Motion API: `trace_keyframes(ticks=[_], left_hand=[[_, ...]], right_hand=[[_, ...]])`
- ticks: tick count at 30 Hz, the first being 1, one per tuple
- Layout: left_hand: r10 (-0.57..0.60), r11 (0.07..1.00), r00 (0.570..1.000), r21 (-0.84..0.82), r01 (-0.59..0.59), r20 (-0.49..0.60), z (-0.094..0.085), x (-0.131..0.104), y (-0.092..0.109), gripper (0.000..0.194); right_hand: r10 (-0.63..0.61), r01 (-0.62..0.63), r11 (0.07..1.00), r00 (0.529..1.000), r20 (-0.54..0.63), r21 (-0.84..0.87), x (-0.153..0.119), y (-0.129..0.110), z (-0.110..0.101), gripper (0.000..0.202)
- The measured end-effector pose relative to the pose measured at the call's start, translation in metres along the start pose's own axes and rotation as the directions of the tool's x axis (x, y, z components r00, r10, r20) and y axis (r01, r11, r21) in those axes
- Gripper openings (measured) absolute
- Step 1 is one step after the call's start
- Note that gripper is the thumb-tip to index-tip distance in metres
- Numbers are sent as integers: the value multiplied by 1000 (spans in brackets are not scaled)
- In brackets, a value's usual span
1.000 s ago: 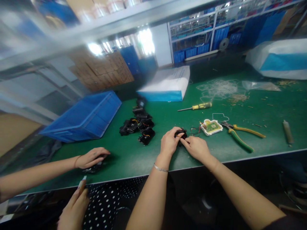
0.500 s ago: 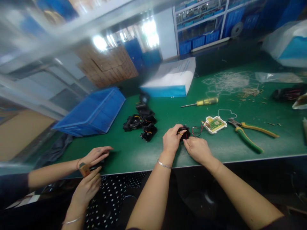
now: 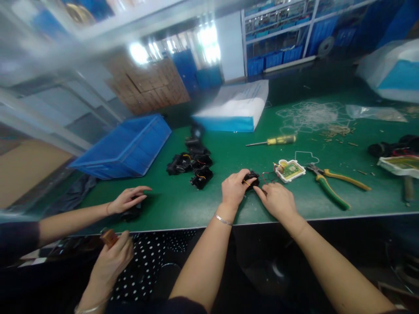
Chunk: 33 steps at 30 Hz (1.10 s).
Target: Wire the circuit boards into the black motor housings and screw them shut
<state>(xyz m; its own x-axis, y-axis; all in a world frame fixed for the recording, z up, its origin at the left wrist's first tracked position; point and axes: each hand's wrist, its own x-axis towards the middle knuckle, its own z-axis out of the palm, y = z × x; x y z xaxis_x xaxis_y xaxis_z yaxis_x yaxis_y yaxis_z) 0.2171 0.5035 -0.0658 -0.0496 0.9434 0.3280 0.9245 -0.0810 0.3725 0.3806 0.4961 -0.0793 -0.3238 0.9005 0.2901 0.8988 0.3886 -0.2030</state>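
Note:
My left hand (image 3: 233,188) grips a small black plastic housing (image 3: 251,179) with a yellow wire on it, close to the front of the green bench. Just right of it, my right hand (image 3: 278,201) is closed with curled fingers, its thumb pointing at the housing; what the fingers pinch, if anything, is hidden. Red and black wires (image 3: 269,175) run beside those fingers toward a green circuit board in a white case (image 3: 290,170). Pliers with green and yellow handles (image 3: 333,185) lie right of the board. A yellow-handled screwdriver (image 3: 278,140) lies beyond it.
Several black housings (image 3: 193,165) are clustered left of my hands. Behind them are a blue bin (image 3: 127,150) and a white-and-blue package (image 3: 234,109). A co-worker's hands (image 3: 126,200) are at the left, one holding a brown-handled tool. Tangled white wire (image 3: 307,115) lies back right.
My right hand has drawn slightly away from the housing, while my left keeps its grip. The co-worker's tool hand has moved down and left. The view has shifted slightly.

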Motion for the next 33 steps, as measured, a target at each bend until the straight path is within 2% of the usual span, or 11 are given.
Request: trace_keyframes(ticks=[8, 18, 20, 23, 24, 25, 27, 29, 33], left_hand=[[-21, 1000, 1000, 1, 21, -17, 0, -1, 2, 35], [-25, 999, 1000, 28, 26, -16, 5, -4, 1, 35], [-52, 997, 998, 47, 54, -33, 3, 4, -2, 35], [-195, 971, 979, 130, 201, -59, -4, 23, -12, 34], [-232, 959, 971, 153, 239, -63, -6, 30, -16, 34], [-248, 953, 967, 164, 255, -64, -8, 35, -20, 34], [-233, 958, 971, 160, 239, -53, -8, 41, -26, 35], [-191, 973, 981, 129, 193, -28, -8, 41, -27, 35], [-112, 991, 993, 70, 110, 25, -10, 35, -25, 30]], right_hand=[[-164, 163, 985, 986, 4, 56, -9, -20, 9, 44], [-206, 209, 973, 978, -41, 96, -6, -20, 10, 40], [-240, 244, 964, 970, -46, 109, -20, -26, 10, 40], [-365, 372, 903, 928, -72, 217, -62, -31, 13, 40], [-362, 372, 886, 928, -90, 276, -77, -30, 14, 41], [-298, 316, 897, 949, -105, 310, -89, -27, 14, 42], [-246, 272, 883, 962, -116, 382, -103, -20, 9, 41], [-239, 257, 858, 966, -98, 445, -101, -12, -1, 38], [-162, 186, 843, 983, -91, 505, -70, 0, -25, 38]])
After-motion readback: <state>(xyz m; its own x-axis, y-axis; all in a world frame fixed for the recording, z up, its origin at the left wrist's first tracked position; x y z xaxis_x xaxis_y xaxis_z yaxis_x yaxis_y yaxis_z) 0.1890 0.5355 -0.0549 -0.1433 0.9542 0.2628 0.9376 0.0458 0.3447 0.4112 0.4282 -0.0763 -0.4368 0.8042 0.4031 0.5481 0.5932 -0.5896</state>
